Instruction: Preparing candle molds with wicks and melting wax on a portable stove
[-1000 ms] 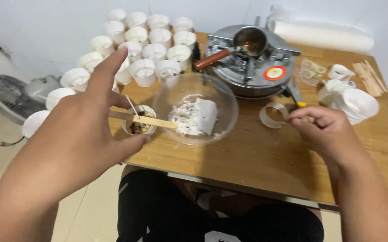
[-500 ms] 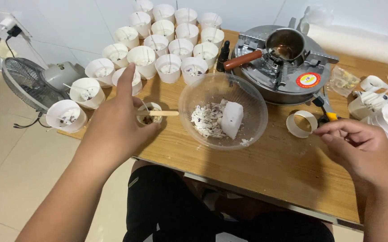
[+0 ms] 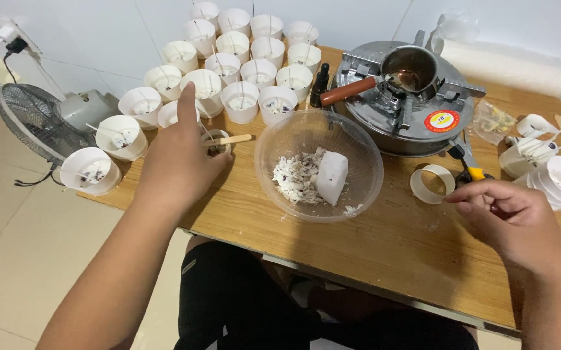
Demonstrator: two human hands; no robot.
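wooden table (image 3: 384, 246) | glass bowl (image 3: 319, 165) | white cups (image 3: 241, 100) | metal stove (image 3: 403, 97)
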